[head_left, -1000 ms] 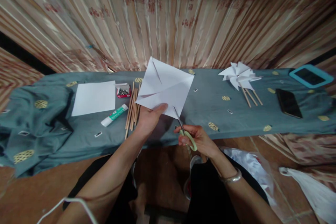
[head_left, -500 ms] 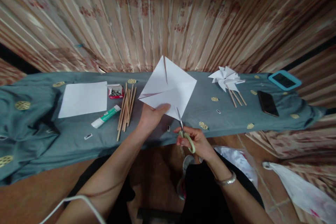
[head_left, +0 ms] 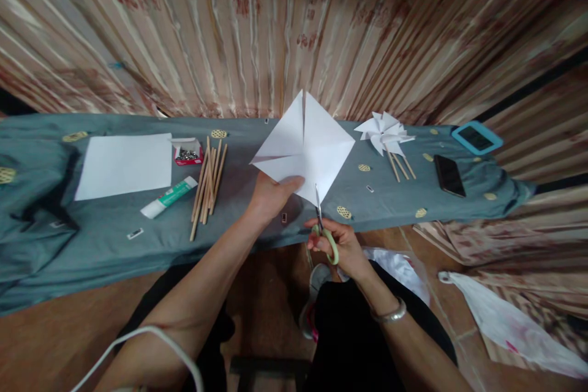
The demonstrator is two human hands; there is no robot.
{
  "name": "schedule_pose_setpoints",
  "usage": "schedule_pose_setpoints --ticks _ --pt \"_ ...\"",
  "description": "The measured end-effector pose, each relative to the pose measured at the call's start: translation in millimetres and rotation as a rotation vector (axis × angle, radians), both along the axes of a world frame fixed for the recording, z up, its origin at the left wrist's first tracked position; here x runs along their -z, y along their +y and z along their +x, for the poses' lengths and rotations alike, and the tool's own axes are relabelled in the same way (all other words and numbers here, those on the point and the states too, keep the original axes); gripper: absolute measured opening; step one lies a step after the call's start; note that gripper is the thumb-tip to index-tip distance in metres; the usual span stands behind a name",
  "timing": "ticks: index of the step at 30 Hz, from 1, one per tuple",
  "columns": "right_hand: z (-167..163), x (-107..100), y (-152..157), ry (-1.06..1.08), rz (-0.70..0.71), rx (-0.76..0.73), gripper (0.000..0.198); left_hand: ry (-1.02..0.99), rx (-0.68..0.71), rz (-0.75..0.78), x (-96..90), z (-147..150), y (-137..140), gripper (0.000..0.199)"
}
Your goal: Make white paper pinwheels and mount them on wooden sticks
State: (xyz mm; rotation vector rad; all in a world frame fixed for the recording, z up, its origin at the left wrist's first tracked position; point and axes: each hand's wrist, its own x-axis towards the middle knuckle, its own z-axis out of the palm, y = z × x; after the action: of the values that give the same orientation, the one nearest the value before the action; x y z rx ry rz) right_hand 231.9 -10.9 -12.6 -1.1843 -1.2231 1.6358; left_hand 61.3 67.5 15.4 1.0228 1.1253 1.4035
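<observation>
Right hand (head_left: 345,250) grips scissors (head_left: 331,245), blades at near corner of paper (head_left: 321,150). Left hand (head_left: 272,196) holds near-left edge, thumb on top. Paper, slit at two corners, sits above cloth (head_left: 390,196) between sticks (head_left: 210,179), left, and pinwheels (head_left: 384,133), right. Curtain (head_left: 275,43) hangs behind.

I counted my two hands (head_left: 271,197), one pair of scissors (head_left: 327,234), one slit paper (head_left: 322,141), one glue stick (head_left: 169,197), one red box (head_left: 189,161), one phone (head_left: 449,176), one blue-framed device (head_left: 478,137), three pinwheel sticks (head_left: 401,165); loose sticks (head_left: 210,180) overlapped uncountably.
</observation>
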Motion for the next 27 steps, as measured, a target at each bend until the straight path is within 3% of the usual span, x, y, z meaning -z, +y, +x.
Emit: schedule_pose_setpoints --ticks 18,27 --pt "-5.6 -3.4 -0.5 -0.039 -0.011 0.028 0.042 0.003 -0.014 0.034 -0.9 -1.6 0.3 0.022" --pt "-5.9 -2.6 2.0 -0.056 0.044 0.047 0.046 0.035 0.071 0.015 2.7 -0.7 -3.5 0.020"
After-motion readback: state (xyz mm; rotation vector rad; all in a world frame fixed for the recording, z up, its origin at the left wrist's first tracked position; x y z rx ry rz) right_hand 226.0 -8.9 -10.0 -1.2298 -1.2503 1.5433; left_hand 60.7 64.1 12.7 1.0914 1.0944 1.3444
